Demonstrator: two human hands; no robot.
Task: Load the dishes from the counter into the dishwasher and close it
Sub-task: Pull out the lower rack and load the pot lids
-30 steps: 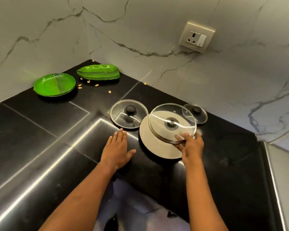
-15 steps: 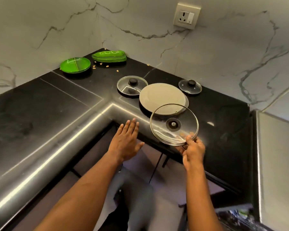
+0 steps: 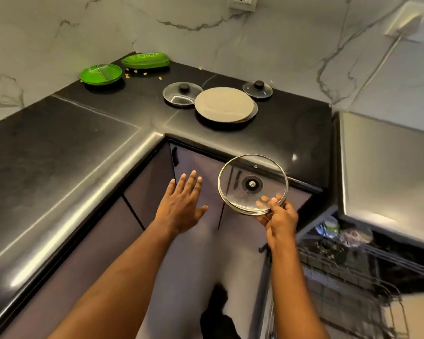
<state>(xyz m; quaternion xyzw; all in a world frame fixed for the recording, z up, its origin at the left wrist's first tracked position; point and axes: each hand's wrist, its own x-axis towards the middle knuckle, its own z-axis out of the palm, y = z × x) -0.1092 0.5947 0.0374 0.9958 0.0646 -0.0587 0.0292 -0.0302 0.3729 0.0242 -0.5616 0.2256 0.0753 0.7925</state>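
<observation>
One glass lid [image 3: 252, 184], metal-rimmed, is pinched at its lower edge by the right hand [image 3: 280, 216], off the counter [image 3: 291, 128], above the dishwasher rack [image 3: 340, 277]. Judged stiff, breakable, slippery; the rim is best gripped. Left hand [image 3: 181, 204] is spread, empty.

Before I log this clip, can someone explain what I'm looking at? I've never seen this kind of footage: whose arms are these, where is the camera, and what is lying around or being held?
There is no machine here. A person wears one wide-angle camera on the head, so you look down along their own two arms. The right hand grips a large glass lid by its rim, held in the air in front of the cabinet doors, underside toward the camera. The left hand is open and empty. On the black counter lie two smaller glass lids, a pale round plate between them, and green plates in the far corner with crumbs around them. At lower right is the open dishwasher rack.
</observation>
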